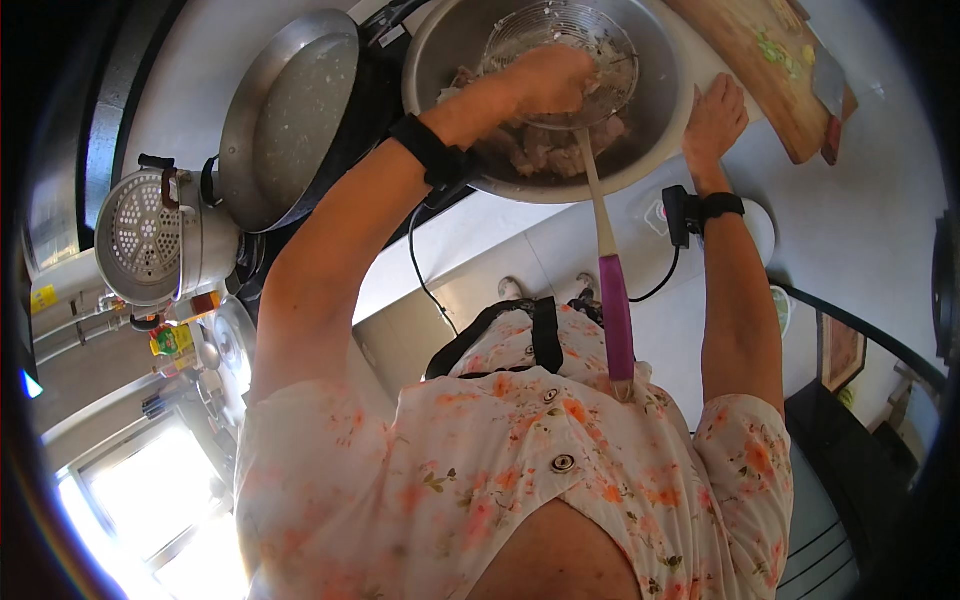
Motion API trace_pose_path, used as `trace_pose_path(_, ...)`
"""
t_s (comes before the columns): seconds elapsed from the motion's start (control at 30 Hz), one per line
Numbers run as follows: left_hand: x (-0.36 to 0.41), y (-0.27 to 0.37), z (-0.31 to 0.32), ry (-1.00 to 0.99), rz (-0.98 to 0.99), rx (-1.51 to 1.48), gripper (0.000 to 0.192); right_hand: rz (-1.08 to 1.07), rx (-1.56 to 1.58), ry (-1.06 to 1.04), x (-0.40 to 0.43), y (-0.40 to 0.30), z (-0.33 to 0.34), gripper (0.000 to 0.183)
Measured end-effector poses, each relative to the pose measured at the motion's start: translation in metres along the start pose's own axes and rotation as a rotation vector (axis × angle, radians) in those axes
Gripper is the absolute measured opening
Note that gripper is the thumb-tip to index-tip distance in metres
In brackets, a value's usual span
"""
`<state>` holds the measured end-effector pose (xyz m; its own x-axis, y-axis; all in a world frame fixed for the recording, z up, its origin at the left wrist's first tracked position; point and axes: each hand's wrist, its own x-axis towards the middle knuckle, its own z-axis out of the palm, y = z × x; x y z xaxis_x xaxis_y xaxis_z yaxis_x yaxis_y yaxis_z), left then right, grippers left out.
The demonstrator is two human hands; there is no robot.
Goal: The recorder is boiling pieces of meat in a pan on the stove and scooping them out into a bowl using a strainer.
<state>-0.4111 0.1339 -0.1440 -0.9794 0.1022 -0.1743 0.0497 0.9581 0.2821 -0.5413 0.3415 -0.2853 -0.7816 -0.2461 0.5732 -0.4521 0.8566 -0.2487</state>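
Note:
A stainless steel basin (660, 97) holds chunks of pale, cooked-looking meat (540, 154). Over the meat lies a round wire skimmer (525, 30) with whitish scraps in its mesh. Its long handle with a purple grip (618, 315) slants across the basin's near rim towards my body. My left hand (551, 79) is inside the skimmer, fingers curled down onto the mesh; what is under them is hidden. To the right of the basin, my right hand (716, 120) rests palm down on the pale counter edge, its fingers slightly apart, holding nothing.
A wide wok (300, 112) with cloudy liquid stands left of the basin. Beyond it is a pot with a perforated steamer insert (146, 225). At right, a wooden cutting board (757, 75) bears chopped green pieces (776, 54) and a cleaver (829, 82). Bottles (172, 341) stand far left.

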Motion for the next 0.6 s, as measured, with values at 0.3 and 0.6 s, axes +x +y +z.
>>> trace_pose_path(0.3, -0.01, 0.0, -0.007, 0.081, -0.003, -0.037, 0.022, -0.006, -0.004, 0.002, 0.002, 0.003, 0.0, 0.051)
trace_pose_path(0.6, -0.01, 0.008, -0.031, 0.076, -0.064, -0.026, 0.02, -0.004, 0.001, 0.032, 0.005, 0.002, 0.001, 0.047)
